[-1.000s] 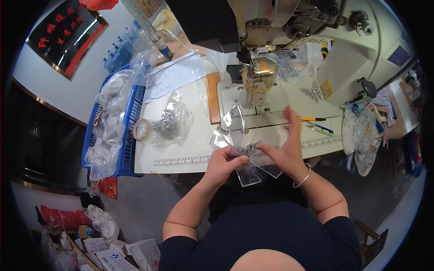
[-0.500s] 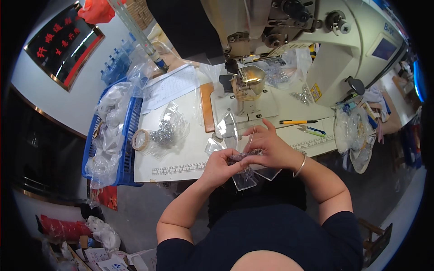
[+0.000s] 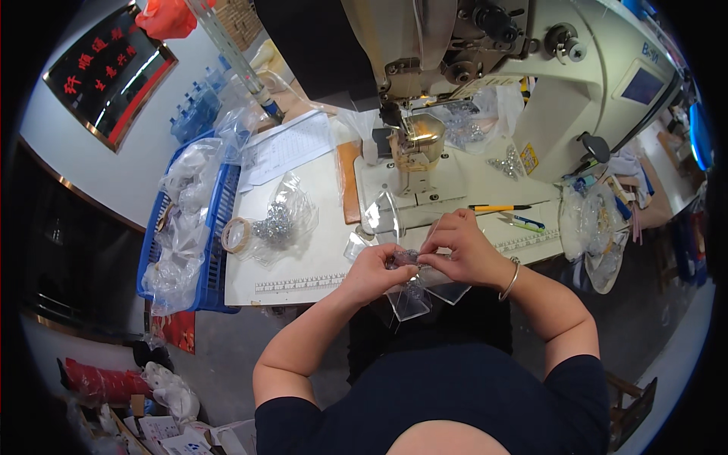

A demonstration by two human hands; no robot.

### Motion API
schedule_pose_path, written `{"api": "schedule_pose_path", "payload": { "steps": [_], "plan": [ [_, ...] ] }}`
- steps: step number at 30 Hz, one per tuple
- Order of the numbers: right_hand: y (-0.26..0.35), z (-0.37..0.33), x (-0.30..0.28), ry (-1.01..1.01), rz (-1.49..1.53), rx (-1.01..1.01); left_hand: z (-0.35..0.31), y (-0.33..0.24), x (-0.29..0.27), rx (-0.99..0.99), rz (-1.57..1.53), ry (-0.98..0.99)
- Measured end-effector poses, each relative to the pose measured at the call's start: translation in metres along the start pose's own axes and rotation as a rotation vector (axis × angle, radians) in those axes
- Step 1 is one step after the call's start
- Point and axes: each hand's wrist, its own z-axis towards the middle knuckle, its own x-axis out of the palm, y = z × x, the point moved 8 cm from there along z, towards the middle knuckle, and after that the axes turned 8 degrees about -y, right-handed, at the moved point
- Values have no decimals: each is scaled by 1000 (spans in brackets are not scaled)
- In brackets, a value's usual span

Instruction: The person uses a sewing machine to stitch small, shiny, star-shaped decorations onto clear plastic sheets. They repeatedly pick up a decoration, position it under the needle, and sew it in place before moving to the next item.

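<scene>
Close above the table's front edge, both hands grip a clear plastic piece point(image 3: 412, 302) with several flat, dark-edged pointed panels. Its gathered, sparkly middle point(image 3: 405, 259) sits between the fingertips. My left hand point(image 3: 370, 274) pinches that middle from the left, thumb on top. From the right, my right hand point(image 3: 464, 250) is closed in a pinch against the same middle, a bracelet on its wrist. The fingers partly hide what lies between them. One panel stands up toward the sewing machine point(image 3: 418, 163); others hang below the hands.
On the table's left lie a tan tape roll point(image 3: 236, 235), a bag of silvery beads point(image 3: 278, 226) and papers point(image 3: 292, 149). A blue basket point(image 3: 214, 227) of plastic bags stands beside it. A yellow pen point(image 3: 493, 207) and green snips point(image 3: 525, 222) lie right of the machine's base.
My right hand's raised, spread fingers have folded down into a pinch near the sparkly middle. The right wrist has shifted slightly right. My left hand keeps its grip.
</scene>
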Motion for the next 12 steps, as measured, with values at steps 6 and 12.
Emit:
{"api": "schedule_pose_path", "payload": {
  "steps": [6, 12],
  "plan": [
    [-30, 3, -2, -92, 330, 303, 21, -26, 4, 8, -54, 233],
    [-59, 10, -10, -223, 560, 488, 40, -59, -8, -69, 0, 505]
  ]
}}
